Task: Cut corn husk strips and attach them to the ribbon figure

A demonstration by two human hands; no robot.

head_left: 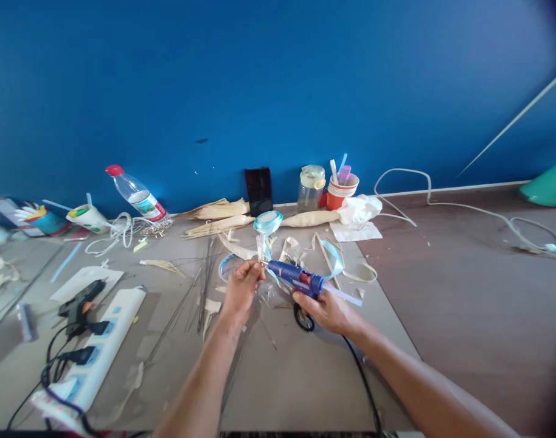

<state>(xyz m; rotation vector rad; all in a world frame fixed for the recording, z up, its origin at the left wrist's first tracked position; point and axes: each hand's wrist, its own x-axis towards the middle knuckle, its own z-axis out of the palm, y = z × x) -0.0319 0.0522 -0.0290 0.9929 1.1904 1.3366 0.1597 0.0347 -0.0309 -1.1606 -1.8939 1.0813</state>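
Note:
A blue glue gun (289, 274) lies in the grip of my right hand (326, 309), with a clear glue stick (346, 294) sticking out of its back end. Its nozzle points left and meets a small pale piece (260, 248) pinched upright between the thumb and fingers of my left hand (244, 286). Whether the nozzle touches the piece cannot be made out. Just beyond the hands is a roll of light blue ribbon (267, 222). Below the gun, black scissor handles (304, 317) show partly.
A white power strip (109, 347) and a black glue gun (84, 301) are at the left. Thin wires (205, 280) and dried husks (221, 210) lie left of centre. Along the wall stand a bottle (141, 198), a phone (258, 190), a jar (311, 187) and paper cups (342, 191).

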